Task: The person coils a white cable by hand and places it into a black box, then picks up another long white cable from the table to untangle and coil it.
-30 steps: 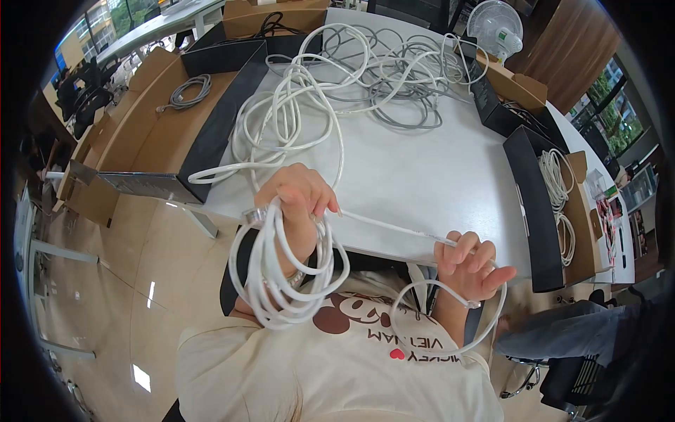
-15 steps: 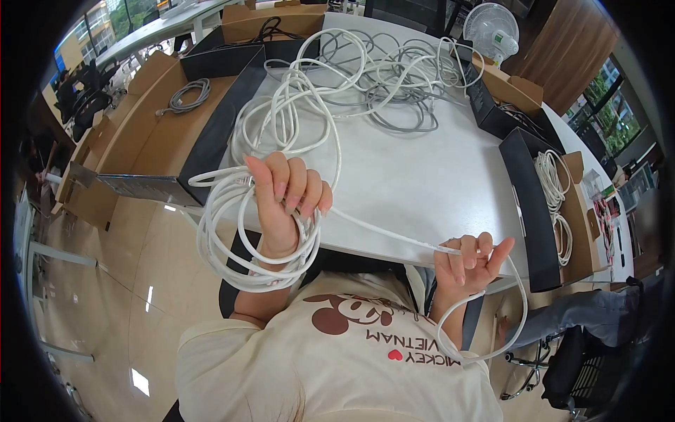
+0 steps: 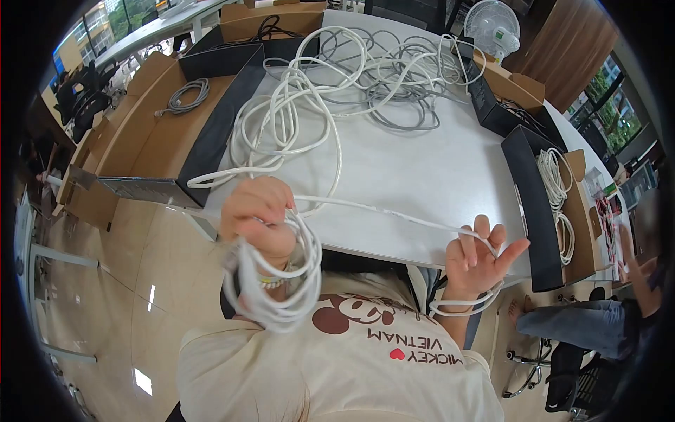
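Note:
My left hand [image 3: 258, 214] is closed on a white cable, its fingers curled and turned downward. Several blurred loops of the coiled white cable [image 3: 307, 281] hang around that wrist. A stretch of this cable runs across to my right hand [image 3: 476, 261], which grips it between thumb and half-curled fingers. One loop of it circles my right wrist. Beyond my left hand, more white cable [image 3: 287, 119] lies in loose loops on the table [image 3: 450, 169], tangled farther back with grey cable [image 3: 402, 126].
An open box [image 3: 144, 133] at left holds a coiled grey cable [image 3: 188, 96]. The right-hand box [image 3: 529, 211] contains white cable bundles [image 3: 555, 186]. Boxes with dark cables stand at the back left and back right, near a white fan [image 3: 492, 29]. A person [image 3: 583, 327] sits at right.
My left hand has rotated downward, and the coil has swung lower around its wrist. My right hand has risen slightly; the cable loop that hung beside it now circles its wrist.

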Action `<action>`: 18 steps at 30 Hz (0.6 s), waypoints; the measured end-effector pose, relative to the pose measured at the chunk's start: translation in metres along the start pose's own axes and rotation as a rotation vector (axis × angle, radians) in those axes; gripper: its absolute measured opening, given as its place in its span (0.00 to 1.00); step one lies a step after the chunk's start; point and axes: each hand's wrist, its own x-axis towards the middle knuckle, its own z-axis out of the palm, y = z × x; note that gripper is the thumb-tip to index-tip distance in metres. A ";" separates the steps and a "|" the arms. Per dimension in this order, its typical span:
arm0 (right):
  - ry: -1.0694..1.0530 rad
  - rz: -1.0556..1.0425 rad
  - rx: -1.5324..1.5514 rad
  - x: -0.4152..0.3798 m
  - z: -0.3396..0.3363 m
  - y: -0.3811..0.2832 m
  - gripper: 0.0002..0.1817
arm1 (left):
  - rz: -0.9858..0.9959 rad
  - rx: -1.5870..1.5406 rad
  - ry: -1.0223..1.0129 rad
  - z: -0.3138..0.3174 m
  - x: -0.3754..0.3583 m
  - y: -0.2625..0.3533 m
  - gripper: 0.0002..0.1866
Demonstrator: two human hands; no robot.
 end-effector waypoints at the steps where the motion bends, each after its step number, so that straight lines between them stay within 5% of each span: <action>1: 0.032 -0.036 -0.029 0.001 0.001 0.000 0.34 | 0.000 0.000 0.002 -0.001 0.000 -0.001 0.26; 3: 0.066 -0.041 -0.021 0.001 0.003 -0.004 0.33 | 0.134 0.219 -0.108 -0.001 0.001 0.001 0.26; 8: 0.125 -0.074 -0.152 0.000 -0.001 -0.017 0.31 | 0.034 0.214 0.006 -0.018 0.020 0.005 0.24; 13: 0.446 -0.300 -0.721 0.002 0.011 -0.009 0.37 | -0.059 0.115 0.186 -0.034 0.035 0.011 0.24; 14: 0.446 -0.302 -0.722 0.002 0.012 -0.007 0.37 | -0.059 0.113 0.186 -0.035 0.033 0.009 0.24; 16: 0.379 -0.350 -1.219 0.002 0.011 -0.005 0.41 | -0.047 0.104 0.095 -0.035 0.026 0.000 0.20; 18: 0.273 -0.303 -1.189 -0.002 0.007 -0.008 0.43 | 0.013 0.276 0.029 -0.031 0.019 -0.005 0.18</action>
